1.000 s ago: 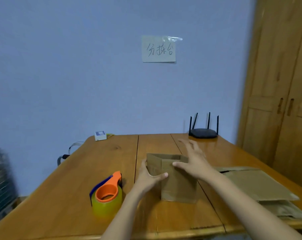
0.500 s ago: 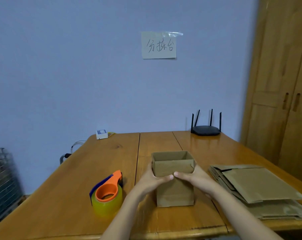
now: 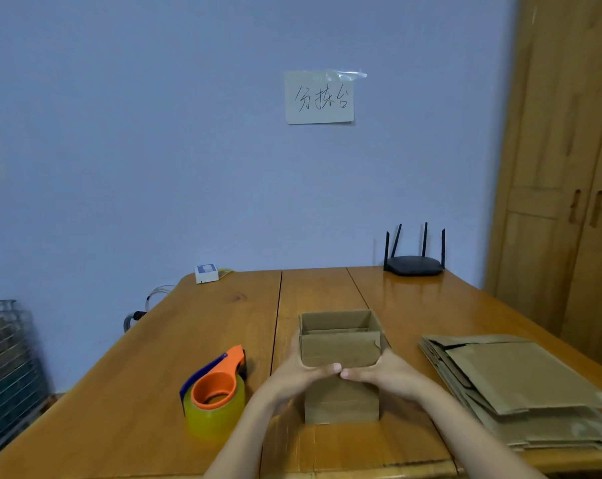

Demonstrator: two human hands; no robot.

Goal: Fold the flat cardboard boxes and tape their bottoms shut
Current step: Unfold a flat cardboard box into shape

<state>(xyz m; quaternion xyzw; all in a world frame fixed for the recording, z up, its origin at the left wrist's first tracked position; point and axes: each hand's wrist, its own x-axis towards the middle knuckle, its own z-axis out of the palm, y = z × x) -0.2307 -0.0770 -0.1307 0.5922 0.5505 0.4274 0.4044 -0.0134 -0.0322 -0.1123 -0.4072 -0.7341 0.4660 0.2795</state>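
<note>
With both hands, left hand [image 3: 294, 375] and right hand [image 3: 384, 373], keeping a curled grip on the box [image 3: 341, 344], press its flaps squarely flat before reaching left for the tape dispenser [image 3: 215, 392].

Both forearms reach in from the near edge and converge at centre. Left hand [image 3: 294, 373] and right hand [image 3: 384, 371] sit side by side, thumbs laid flat, tips almost touching. Fingers wrap out of sight round the far sides of what they grip.
</note>
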